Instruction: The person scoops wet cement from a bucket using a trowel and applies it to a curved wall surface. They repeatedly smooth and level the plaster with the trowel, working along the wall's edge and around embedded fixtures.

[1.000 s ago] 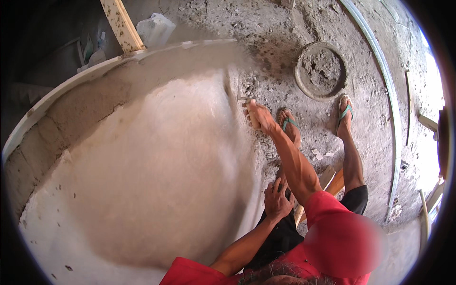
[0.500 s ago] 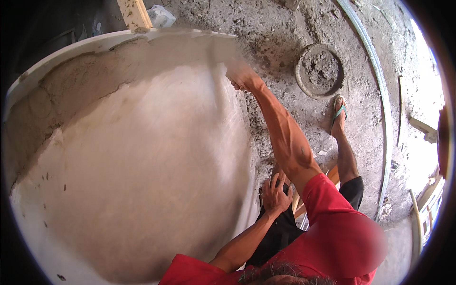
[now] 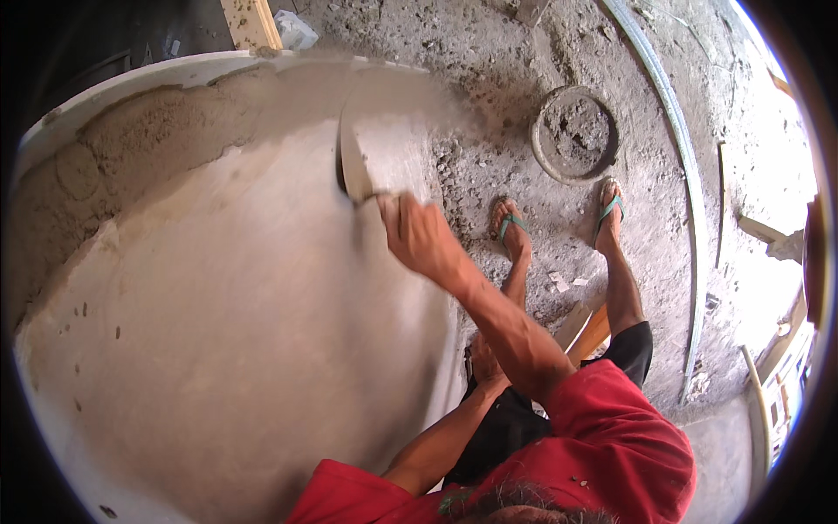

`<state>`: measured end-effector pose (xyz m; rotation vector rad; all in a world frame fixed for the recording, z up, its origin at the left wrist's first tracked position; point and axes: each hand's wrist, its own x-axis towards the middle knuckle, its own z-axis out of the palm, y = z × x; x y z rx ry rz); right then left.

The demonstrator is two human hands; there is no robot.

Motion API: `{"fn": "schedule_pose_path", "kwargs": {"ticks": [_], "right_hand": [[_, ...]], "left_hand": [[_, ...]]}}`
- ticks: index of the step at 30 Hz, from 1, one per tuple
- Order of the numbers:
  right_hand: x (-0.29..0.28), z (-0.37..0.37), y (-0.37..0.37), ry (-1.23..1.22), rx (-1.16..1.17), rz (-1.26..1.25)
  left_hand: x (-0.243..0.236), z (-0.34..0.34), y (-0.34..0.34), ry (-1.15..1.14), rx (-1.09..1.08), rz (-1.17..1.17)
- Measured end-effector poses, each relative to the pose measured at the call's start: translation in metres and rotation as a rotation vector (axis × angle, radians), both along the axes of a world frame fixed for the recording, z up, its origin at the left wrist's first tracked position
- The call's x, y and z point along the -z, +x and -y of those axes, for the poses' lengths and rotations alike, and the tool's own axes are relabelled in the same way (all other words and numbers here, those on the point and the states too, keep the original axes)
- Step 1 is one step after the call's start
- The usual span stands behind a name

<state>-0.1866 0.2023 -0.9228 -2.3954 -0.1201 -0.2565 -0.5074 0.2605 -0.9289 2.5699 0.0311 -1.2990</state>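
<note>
My right hand is closed on the handle of a metal trowel, whose blade lies against the smooth pale plastered surface, near its upper right part. A band of rougher, darker mortar follows the curved upper edge of that surface, with a narrow pale rim beyond it. My left hand rests open on my left leg at the knee, partly hidden by my right forearm.
A round tub of grey mortar stands on the rubble-strewn floor beside my sandalled feet. A long metal profile lies to the right. Timber pieces lie beneath my legs; a wooden board rises beyond the curved rim.
My right hand moved from the surface's right edge up along it, then left and down onto the pale surface with the trowel. My left hand stays at my leg.
</note>
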Motion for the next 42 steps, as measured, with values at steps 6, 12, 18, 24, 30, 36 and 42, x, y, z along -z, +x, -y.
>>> {"fn": "schedule_pose_path", "kwargs": {"ticks": [6, 12, 18, 24, 30, 36, 42], "right_hand": [[0.034, 0.035, -0.056, 0.978, 0.125, -0.618], [0.16, 0.057, 0.004, 1.334, 0.453, -0.978], [0.129, 0.089, -0.075, 0.882, 0.536, -0.845], [0.165, 0.245, -0.196, 0.224, 0.561, -0.955], [0.195, 0.331, -0.193, -0.124, 0.289, -1.139], [0.304, 0.319, -0.186, -0.123, 0.068, -1.043], [0.21, 0.27, -0.147, 0.268, 0.406, -1.049]], "left_hand": [[-0.024, 0.019, 0.046, 0.085, 0.185, -0.014], [-0.032, 0.03, 0.057, 0.014, 0.094, 0.112], [-0.031, 0.028, 0.057, 0.022, 0.044, 0.141], [-0.031, 0.029, 0.056, 0.027, 0.025, 0.115], [-0.025, 0.033, 0.049, 0.028, 0.04, 0.102], [-0.028, 0.04, 0.057, 0.009, 0.102, 0.107], [-0.025, 0.041, 0.051, 0.055, 0.079, 0.111]]}}
